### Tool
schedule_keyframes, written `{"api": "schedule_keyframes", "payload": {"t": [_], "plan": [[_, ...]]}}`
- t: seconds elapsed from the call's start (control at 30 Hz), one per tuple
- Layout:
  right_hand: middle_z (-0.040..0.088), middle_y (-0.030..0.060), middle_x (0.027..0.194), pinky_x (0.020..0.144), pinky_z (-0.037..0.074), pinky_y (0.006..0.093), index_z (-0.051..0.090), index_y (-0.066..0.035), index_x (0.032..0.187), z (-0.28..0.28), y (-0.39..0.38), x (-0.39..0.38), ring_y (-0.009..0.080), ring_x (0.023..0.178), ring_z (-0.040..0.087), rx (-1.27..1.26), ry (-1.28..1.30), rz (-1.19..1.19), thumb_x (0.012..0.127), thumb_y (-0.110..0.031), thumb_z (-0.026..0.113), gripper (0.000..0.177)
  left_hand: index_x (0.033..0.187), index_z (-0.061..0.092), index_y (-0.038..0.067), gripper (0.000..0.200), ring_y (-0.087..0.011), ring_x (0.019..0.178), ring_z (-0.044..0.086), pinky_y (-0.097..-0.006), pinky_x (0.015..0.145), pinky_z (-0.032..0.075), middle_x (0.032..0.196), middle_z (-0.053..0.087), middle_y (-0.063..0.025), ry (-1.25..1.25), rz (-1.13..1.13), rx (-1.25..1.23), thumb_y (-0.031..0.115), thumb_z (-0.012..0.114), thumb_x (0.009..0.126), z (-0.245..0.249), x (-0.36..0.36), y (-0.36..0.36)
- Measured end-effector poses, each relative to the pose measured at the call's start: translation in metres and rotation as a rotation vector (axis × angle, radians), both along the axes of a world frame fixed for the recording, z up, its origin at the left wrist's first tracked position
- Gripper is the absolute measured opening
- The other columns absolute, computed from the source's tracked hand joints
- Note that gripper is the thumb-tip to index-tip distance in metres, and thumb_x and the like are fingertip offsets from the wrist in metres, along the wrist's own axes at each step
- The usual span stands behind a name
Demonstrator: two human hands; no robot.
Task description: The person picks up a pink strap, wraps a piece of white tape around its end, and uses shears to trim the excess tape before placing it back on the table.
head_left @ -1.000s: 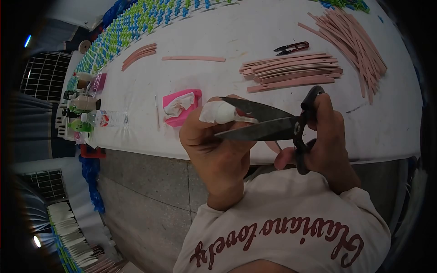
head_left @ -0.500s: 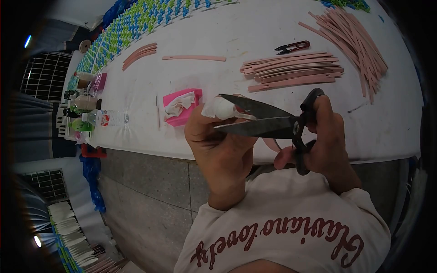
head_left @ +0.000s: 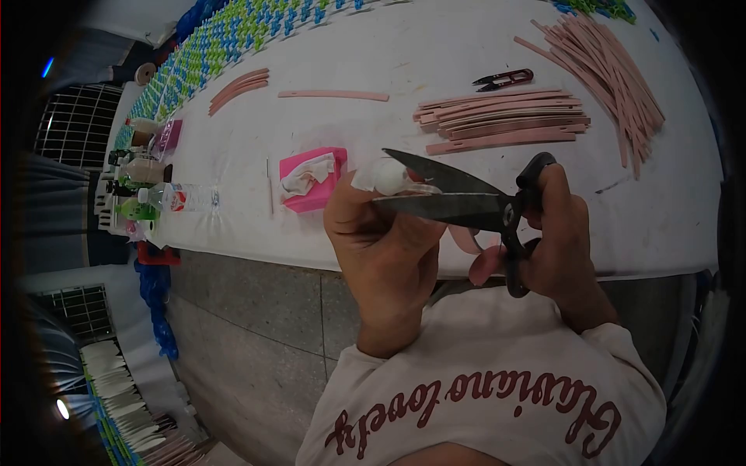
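Note:
My right hand point(head_left: 561, 237) is wrapped through the black handles of a pair of scissors point(head_left: 447, 208), whose dark blades are spread apart and point left. My left hand point(head_left: 385, 256) is closed just under and behind the blades, with a white wrapping point(head_left: 381, 177) around a fingertip. A pink strip point(head_left: 465, 239) curves out from behind the left fingers, below the lower blade; most of it is hidden by the hand and scissors. The upper blade tip is beside the white wrapping.
On the white table point(head_left: 326, 241) lie a stack of pink strips point(head_left: 505, 116), a loose pile of them point(head_left: 602, 85), small thread snips point(head_left: 505, 78) and a pink tissue box point(head_left: 332, 194). Bottles point(head_left: 159, 198) stand at the left; blue and green pieces point(head_left: 225, 46) line the far edge.
Both hands and the scissors shift slightly right in view. The blades stay spread, and the upper blade tip moves up the view a little. Objects on the table keep their places.

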State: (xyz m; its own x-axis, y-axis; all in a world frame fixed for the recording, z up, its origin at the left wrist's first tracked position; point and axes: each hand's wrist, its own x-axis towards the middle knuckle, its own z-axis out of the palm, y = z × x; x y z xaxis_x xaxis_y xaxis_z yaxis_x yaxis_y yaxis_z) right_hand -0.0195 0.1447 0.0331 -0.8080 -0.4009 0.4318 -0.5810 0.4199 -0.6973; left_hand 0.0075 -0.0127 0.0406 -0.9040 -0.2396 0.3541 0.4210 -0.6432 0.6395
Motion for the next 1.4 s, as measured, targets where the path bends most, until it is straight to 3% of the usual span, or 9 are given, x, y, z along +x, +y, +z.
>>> {"api": "schedule_keyframes", "payload": {"t": [0.4,0.47,0.57,0.7,0.83,0.9,1.0,1.1,1.4], "plan": [[0.051,0.007,0.064,0.044,0.045,0.0266,0.041,0.001,0.084,0.003,-0.003,0.005,0.0181,0.051,0.056,0.04,0.066,-0.013,0.054,-0.045,0.078,0.067,0.097,0.049,-0.001,0.027,-0.0174,0.066,0.056,-0.023,0.048,0.05,0.085,0.054,-0.0184,-0.015,-0.073,0.175,0.004,0.064,0.076,-0.007,-0.002,0.006],[0.041,0.0041,0.058,0.041,0.034,0.025,0.034,0.0,0.09,0.001,-0.006,0.006,0.013,0.045,0.041,0.056,0.108,-0.038,0.047,-0.043,0.083,0.077,0.098,0.048,-0.001,0.027,-0.0169,0.064,0.056,-0.0223,0.048,0.05,0.084,0.053,-0.018,-0.001,-0.094,0.174,0.005,0.064,0.076,-0.006,-0.003,0.007],[0.052,0.0083,0.066,0.043,0.045,0.0283,0.042,0.003,0.087,0.007,-0.006,0.009,0.0197,0.052,0.057,0.076,0.064,-0.063,0.054,-0.035,0.08,0.063,0.094,0.044,0.001,0.021,-0.0205,0.066,0.055,-0.0248,0.044,0.05,0.081,0.049,-0.015,0.033,-0.15,0.158,0.009,0.058,0.081,-0.012,-0.002,0.004],[0.052,0.0092,0.066,0.043,0.045,0.0289,0.041,0.003,0.087,0.004,-0.007,0.008,0.0206,0.052,0.057,0.071,0.07,-0.077,0.054,-0.033,0.079,0.062,0.089,0.041,0.001,0.017,-0.0256,0.07,0.055,-0.0287,0.038,0.052,0.082,0.045,-0.0144,0.049,-0.187,0.141,0.014,0.052,0.085,-0.015,-0.002,0.004],[0.048,0.0068,0.061,0.042,0.041,0.0267,0.037,0.001,0.087,0.001,-0.007,0.008,0.0174,0.048,0.051,0.06,0.06,-0.084,0.05,-0.04,0.08,0.07,0.093,0.041,0.0,0.019,-0.0263,0.07,0.056,-0.0288,0.039,0.053,0.084,0.046,-0.0148,0.067,-0.175,0.138,0.016,0.05,0.087,-0.017,-0.001,0.006],[0.043,0.0038,0.057,0.041,0.037,0.0245,0.034,-0.001,0.087,0.0,-0.007,0.007,0.0136,0.045,0.046,0.058,0.077,-0.089,0.045,-0.048,0.081,0.079,0.101,0.047,0.001,0.022,-0.0131,0.057,0.056,-0.0218,0.051,0.047,0.09,0.054,-0.0176,-0.087,-0.065,0.185,0.005,0.058,0.081,-0.012,0.002,0.01],[0.044,0.0039,0.056,0.042,0.038,0.0235,0.034,-0.001,0.087,0.0,-0.005,0.007,0.0126,0.046,0.047,0.082,0.071,-0.071,0.047,-0.045,0.082,0.076,0.105,0.042,-0.002,0.028,-0.0245,0.07,0.057,-0.0273,0.039,0.055,0.081,0.048,-0.0145,0.047,-0.158,0.184,0.02,0.047,0.088,-0.021,-0.002,0.006],[0.044,0.0037,0.055,0.043,0.038,0.0226,0.035,-0.002,0.087,-0.003,-0.006,0.006,0.0105,0.047,0.047,0.044,0.036,-0.087,0.047,-0.043,0.082,0.075,0.104,0.044,-0.001,0.026,-0.0209,0.066,0.056,-0.0254,0.038,0.052,0.08,0.05,-0.0141,0.015,-0.119,0.155,0.019,0.047,0.088,-0.016,-0.002,0.008],[0.042,-0.0012,0.061,0.044,0.031,0.0203,0.043,-0.003,0.086,-0.014,-0.003,0.002,0.0049,0.05,0.037,-0.364,-0.456,0.288,0.057,-0.05,0.076,0.064,0.102,0.05,0.001,0.021,-0.016,0.069,0.057,-0.0283,0.058,0.048,0.084,0.058,-0.011,0.052,-0.05,0.167,0.006,0.056,0.083,0.006,-0.004,0.016]]}}
